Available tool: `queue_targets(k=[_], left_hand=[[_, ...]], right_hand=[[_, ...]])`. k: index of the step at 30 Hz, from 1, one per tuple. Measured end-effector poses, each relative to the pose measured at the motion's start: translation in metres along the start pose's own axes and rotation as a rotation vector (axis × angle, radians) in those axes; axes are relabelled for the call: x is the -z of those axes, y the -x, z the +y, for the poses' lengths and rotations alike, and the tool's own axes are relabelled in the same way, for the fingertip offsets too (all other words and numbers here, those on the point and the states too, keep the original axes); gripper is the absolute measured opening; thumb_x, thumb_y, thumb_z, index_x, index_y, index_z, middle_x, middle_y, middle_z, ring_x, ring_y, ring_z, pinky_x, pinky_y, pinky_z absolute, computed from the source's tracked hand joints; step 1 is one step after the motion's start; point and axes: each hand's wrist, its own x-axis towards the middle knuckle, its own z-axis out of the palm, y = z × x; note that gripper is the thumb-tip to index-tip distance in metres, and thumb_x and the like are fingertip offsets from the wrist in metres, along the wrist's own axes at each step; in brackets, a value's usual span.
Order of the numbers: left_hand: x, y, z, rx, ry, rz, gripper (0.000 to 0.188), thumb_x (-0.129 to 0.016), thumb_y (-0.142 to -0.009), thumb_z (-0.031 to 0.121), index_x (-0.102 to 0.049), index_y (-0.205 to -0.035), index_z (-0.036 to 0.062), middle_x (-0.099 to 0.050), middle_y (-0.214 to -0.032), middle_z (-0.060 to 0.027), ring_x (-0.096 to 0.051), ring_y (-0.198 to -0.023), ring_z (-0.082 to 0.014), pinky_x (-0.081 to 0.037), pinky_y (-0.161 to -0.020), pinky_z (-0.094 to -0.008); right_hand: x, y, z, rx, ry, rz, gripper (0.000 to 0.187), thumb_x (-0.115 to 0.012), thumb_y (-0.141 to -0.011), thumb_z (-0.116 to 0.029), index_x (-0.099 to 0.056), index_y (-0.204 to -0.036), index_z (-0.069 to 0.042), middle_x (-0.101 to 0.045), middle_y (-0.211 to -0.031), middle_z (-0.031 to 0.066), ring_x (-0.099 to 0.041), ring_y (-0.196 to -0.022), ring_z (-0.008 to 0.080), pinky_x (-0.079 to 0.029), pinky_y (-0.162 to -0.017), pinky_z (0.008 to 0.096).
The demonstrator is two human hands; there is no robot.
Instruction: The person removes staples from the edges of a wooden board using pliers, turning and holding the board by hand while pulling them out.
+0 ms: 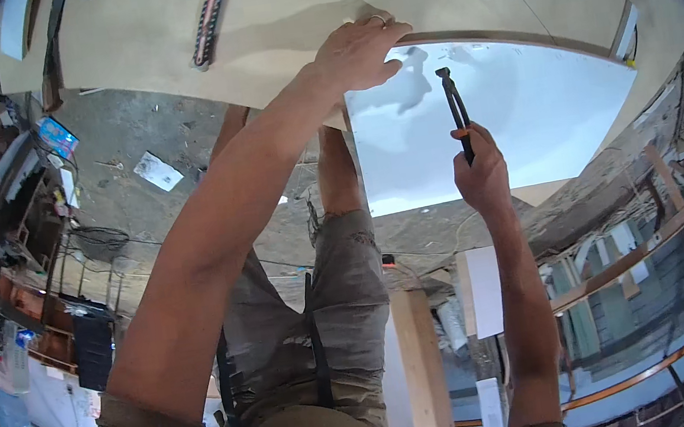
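Observation:
My right hand is closed around the handles of a pair of dark pincers, held above a glossy white panel. The jaws point away from me and look almost closed. Ahead and to the left, my left hand lies palm down at the panel's far left corner, beside a thin wooden edge. Its thumb is stretched out over the white surface, and the fingertips rest on the pale wooden board. A ring shows on one finger. What lies beneath the palm is hidden.
A red and black utility knife rests on the board, left of my left hand. Wires and a sheet of paper lie on the rough floor. Shelves with clutter stand at left; a wooden post and timber frames stand at right.

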Motion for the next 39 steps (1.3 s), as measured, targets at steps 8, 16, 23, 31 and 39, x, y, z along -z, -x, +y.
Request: queue_targets(k=[8, 16, 23, 31, 39], left_hand=[[-0.034, -0.038, 0.044, -0.114, -0.255, 0.006, 0.058, -0.063, -0.091, 0.030, -0.044, -0.143, 0.0111, -0.045, -0.146, -0.0092, -0.044, -0.134, -0.0275, -0.038, -0.111, -0.0450], [-0.074, 0.027, 0.043, -0.431, -0.569, -0.167, 0.070, -0.061, -0.090, 0.023, -0.031, -0.151, 0.0088, -0.024, -0.160, -0.0084, -0.027, -0.146, -0.0257, -0.028, -0.118, -0.0459], [-0.039, 0.137, -0.006, 0.085, -0.404, -0.453, 0.059, -0.062, -0.086, 0.022, -0.045, -0.140, 0.0060, -0.046, -0.146, -0.0172, -0.047, -0.131, -0.0303, -0.037, -0.109, -0.0475], [-0.042, 0.058, -0.081, 0.115, 0.402, 0.118, 0.055, -0.064, -0.085, 0.023, -0.051, -0.135, 0.0049, -0.054, -0.134, -0.0202, -0.050, -0.126, -0.0351, -0.040, -0.106, -0.0440], [-0.038, 0.036, -0.022, 0.228, 0.011, 0.264, 0.045, -0.073, -0.076, 0.027, -0.062, -0.115, 0.0065, -0.058, -0.121, -0.0205, -0.054, -0.116, -0.0367, -0.044, -0.101, -0.0473]], right_hand=[[-0.062, 0.050, 0.050, -0.127, -0.376, 0.110, 0.031, -0.053, -0.080, 0.003, -0.062, -0.110, 0.001, -0.060, -0.120, 0.0264, -0.060, -0.110, 0.0422, -0.049, -0.094, 0.0447], [-0.084, 0.089, 0.074, -0.184, -0.523, 0.132, 0.029, -0.054, -0.084, 0.001, -0.064, -0.112, 0.003, -0.061, -0.120, 0.0256, -0.062, -0.109, 0.0406, -0.049, -0.093, 0.0409], [-0.079, 0.089, 0.097, -0.342, -0.751, 0.035, 0.033, -0.052, -0.082, 0.001, -0.061, -0.113, 0.002, -0.059, -0.124, 0.0242, -0.059, -0.112, 0.0399, -0.047, -0.096, 0.0418], [-0.158, 0.115, 0.087, -0.336, -0.724, 0.277, 0.039, -0.045, -0.098, -0.012, -0.049, -0.136, -0.002, -0.060, -0.124, 0.0174, -0.060, -0.104, 0.0254, -0.047, -0.093, 0.0370], [-0.235, 0.156, 0.122, -0.770, -0.705, 0.623, 0.040, -0.048, -0.102, -0.027, -0.052, -0.129, 0.003, -0.066, -0.106, 0.0157, -0.062, -0.095, 0.0263, -0.050, -0.084, 0.0354]])
